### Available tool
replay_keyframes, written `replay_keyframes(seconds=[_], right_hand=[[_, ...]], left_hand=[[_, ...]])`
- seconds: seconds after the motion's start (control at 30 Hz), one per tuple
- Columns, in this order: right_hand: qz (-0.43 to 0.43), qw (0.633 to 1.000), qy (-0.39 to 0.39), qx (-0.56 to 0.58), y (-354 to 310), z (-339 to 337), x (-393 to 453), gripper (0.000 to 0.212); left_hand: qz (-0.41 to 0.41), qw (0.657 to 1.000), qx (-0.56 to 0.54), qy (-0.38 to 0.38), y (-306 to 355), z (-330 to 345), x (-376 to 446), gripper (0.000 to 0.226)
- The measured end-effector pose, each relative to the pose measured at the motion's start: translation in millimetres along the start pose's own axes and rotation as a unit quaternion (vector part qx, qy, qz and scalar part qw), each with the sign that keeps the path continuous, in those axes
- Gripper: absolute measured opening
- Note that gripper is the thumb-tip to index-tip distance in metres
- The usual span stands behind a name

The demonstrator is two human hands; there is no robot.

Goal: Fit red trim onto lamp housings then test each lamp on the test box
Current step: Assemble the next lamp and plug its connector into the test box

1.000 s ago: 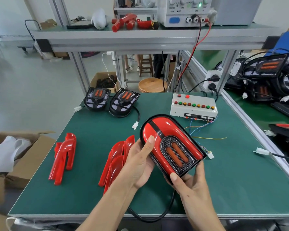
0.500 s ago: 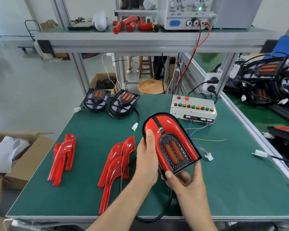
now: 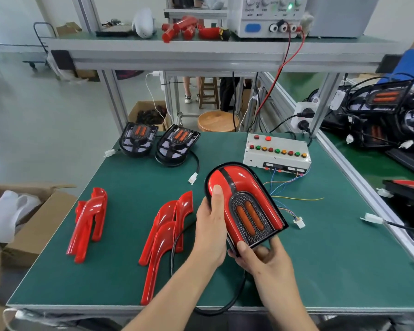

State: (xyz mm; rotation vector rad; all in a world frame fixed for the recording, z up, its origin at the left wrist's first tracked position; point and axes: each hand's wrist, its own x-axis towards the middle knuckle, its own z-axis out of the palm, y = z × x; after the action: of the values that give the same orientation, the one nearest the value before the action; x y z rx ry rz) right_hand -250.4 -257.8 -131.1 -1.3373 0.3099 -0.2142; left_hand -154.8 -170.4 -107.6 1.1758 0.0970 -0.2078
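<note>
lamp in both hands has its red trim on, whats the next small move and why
Probably free the right hand and pick up the lamp's plug: the lamp already wears red trim on both sides, the left hand grips it well, and the test box sits just behind. The cable loops below the hands; its plug is out of sight.

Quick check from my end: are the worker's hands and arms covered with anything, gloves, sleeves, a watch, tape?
No. The left hand and right hand are both bare, with no gloves, rings or tape visible. Both forearms are bare down to the bottom edge of the head view, with no sleeve cuff, watch or wristband showing. The fingernails look short and unpainted. Anything worn above the forearms is out of frame.
</note>
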Motion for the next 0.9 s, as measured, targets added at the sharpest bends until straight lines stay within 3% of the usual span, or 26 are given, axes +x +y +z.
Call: replay_keyframes(seconds=[0.3, 0.47, 0.67, 0.9], right_hand=[[-0.015, 0.996, 0.024, 0.088, -4.6, 8.4, -3.6, 0.056], [-0.005, 0.993, 0.026, 0.116, -2.0, 6.9, -4.3, 0.066], [-0.003, 0.991, 0.053, 0.119, -1.1, 10.3, -3.2, 0.050], [0.032, 0.990, 0.043, 0.129, -2.2, 5.6, -10.0, 0.056]], left_hand=[[0.039, 0.989, 0.097, -0.102, -10.9, -7.8, -15.0, 0.046], [0.006, 0.987, 0.066, -0.146, -13.0, -15.7, -19.4, 0.056], [-0.014, 0.985, 0.052, -0.166, -10.6, -19.3, -21.8, 0.046], [-0.013, 0.981, 0.083, -0.175, -11.4, -22.4, -19.8, 0.049]])
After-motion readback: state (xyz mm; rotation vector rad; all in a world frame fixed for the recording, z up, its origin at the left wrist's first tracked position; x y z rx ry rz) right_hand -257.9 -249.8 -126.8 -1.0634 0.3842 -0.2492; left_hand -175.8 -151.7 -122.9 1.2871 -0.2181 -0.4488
